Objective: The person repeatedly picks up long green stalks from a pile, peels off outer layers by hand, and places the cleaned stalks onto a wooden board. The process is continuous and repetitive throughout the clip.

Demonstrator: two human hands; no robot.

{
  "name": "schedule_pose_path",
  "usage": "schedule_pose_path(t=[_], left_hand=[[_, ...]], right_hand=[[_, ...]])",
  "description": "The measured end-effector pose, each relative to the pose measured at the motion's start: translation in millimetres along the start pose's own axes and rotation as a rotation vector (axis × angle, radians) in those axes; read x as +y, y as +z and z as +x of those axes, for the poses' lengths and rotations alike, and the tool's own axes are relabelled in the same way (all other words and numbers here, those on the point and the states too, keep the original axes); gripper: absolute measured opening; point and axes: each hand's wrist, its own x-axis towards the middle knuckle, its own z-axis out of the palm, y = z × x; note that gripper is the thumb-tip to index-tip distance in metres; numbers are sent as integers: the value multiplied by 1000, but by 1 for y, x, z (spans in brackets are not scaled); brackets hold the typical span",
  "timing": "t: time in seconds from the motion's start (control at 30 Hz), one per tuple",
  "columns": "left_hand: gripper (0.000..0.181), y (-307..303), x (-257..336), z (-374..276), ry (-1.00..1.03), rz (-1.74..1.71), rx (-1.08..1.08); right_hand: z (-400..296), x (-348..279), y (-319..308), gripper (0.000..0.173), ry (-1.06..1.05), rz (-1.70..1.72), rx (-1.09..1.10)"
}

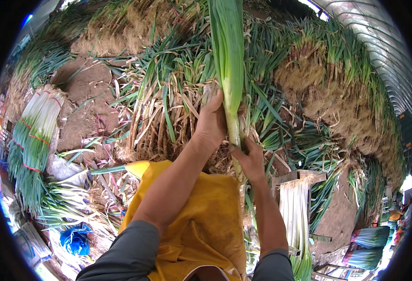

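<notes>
A large green onion [231, 70] stands out before me, its broad green leaves pointing away and its stalk towards my lap. My left hand [211, 121] grips it where the leaves meet the stalk. Lower on the stalk, my right hand [249, 159] pinches the outer layer between thumb and fingers. The root end, close to my yellow apron [206, 207], is partly hidden. Just beyond both hands lies a heap of unpeeled green onions [160, 119] with dry brown leaves and soil-stained stalks.
Peeled white stalks [293, 210] rest on a wooden rack [318, 176] at my right. Bundles tied with red bands [39, 130] lie at left, near a blue plastic bag [75, 240]. Rooted onions [332, 87] are piled along the right. Bare soil [86, 77] shows at left.
</notes>
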Motion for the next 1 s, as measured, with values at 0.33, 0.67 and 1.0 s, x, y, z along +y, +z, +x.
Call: schedule_pose_path(t=[0.33, 0.67, 1.0], left_hand=[[43, -13, 4, -3, 173, 709, 193], [29, -23, -4, 7, 36, 513, 376], [32, -15, 10, 9, 203, 403, 452]], right_hand=[[-8, 19, 8, 39, -471, -794, 418], [67, -8, -19, 66, 171, -36, 144], [95, 27, -5, 24, 90, 823, 306]])
